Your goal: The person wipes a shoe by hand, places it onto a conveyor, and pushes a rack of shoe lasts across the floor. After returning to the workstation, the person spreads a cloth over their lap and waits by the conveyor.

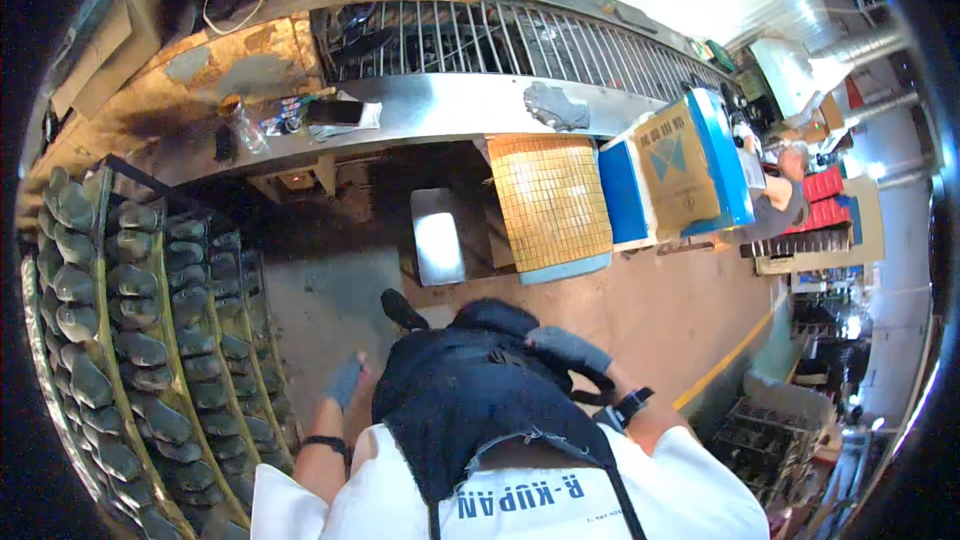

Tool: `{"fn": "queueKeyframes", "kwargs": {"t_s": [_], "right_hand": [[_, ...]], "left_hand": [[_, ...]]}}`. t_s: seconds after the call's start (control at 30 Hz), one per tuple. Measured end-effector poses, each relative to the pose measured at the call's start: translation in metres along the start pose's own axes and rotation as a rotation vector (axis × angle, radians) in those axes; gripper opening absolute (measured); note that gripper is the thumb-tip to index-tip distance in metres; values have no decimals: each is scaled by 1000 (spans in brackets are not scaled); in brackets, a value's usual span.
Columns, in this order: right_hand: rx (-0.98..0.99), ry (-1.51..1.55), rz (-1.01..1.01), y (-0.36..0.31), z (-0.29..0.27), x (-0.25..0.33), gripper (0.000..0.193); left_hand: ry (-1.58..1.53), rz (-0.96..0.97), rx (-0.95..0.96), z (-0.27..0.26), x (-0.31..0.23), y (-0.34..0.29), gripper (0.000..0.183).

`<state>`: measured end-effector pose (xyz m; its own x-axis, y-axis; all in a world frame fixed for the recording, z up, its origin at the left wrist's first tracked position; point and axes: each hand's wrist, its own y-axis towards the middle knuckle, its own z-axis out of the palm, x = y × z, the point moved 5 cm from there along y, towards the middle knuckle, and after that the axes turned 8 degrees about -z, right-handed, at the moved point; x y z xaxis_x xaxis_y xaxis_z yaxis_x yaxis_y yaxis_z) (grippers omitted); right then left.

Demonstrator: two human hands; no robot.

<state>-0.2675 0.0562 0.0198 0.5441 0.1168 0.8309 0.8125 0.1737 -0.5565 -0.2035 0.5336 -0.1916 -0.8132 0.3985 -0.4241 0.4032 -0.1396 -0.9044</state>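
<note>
My left hand (348, 383), in a grey glove with bare fingertips, hangs beside the dark apron (460, 400) and next to the shelf rack; nothing shows in it, and its finger pose is too small to make out. Against the apron's front on the right lies my right hand (572, 348), also in a grey glove. Its fingers are partly lost against the dark cloth. A dark wristwatch (630, 406) is on my right wrist, and a black band (326, 443) circles the left one.
Racks of dark shoe-shaped pieces (140, 340) stand at left. Ahead runs a metal ledge (450, 95) with a grey glove (557, 106), before a roller conveyor (520, 35). A tile-matted seat (553, 202), shiny metal panel (438, 245) and cardboard box (680, 168) stand nearer. Another person (775, 210) works at right.
</note>
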Motion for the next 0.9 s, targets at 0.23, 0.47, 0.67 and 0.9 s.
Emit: {"fn": "queueKeyframes", "kwargs": {"t_s": [0.23, 0.47, 0.67, 0.9], "right_hand": [[416, -307, 197, 110, -15, 119, 33], [251, -483, 28, 291, -72, 228, 27], [240, -1501, -637, 490, -77, 244, 39], [375, -1679, -976, 605, -77, 202, 72]], "left_hand": [[-245, 156, 78, 18, -75, 25, 24], [-6, -26, -166, 64, -24, 48, 41], [34, -198, -111, 152, -67, 37, 55], [-525, -36, -38, 246, -92, 55, 40]]}}
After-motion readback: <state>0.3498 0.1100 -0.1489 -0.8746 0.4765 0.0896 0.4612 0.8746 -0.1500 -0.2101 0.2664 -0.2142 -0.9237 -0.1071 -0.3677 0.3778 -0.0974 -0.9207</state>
